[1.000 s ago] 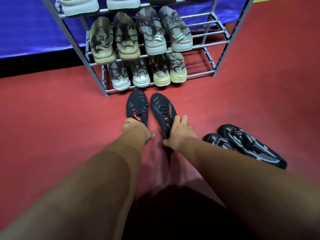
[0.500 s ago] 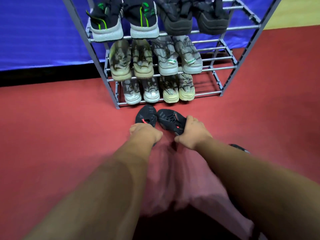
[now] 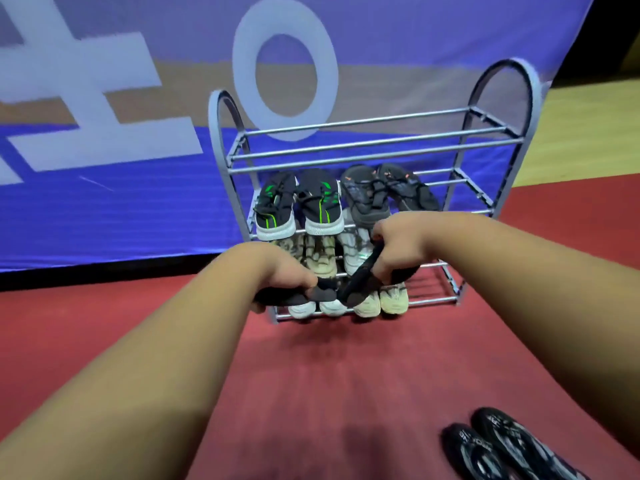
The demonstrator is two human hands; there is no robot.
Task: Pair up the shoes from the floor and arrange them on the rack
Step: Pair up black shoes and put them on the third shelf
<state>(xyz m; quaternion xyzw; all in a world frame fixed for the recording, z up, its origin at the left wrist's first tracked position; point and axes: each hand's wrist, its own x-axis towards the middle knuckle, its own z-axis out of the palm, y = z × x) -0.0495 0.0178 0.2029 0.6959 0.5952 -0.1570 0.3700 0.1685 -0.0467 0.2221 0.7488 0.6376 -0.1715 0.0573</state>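
Observation:
My left hand [image 3: 277, 271] grips one black shoe [image 3: 287, 295] by its heel end, held level in the air in front of the rack. My right hand [image 3: 401, 245] grips the matching black shoe [image 3: 360, 282], tilted with its toe down. Both shoes hang in front of the lower shelves of the grey metal rack [image 3: 377, 140]. The rack's top shelf is bare bars. A black and green pair [image 3: 298, 206] and a dark pair [image 3: 388, 192] sit on the second shelf. Pale pairs [image 3: 381, 301] fill the lower shelves, partly hidden by my hands.
A black pair with white lettering [image 3: 502, 448] lies on the red floor [image 3: 329, 375] at the lower right. A blue banner with pale shapes [image 3: 138, 133] hangs behind the rack. Yellow flooring [image 3: 588, 133] shows at the far right.
Both hands have lifted the black shoes off the floor and raised them in front of the rack. The view has tilted up, so the rack's top now shows.

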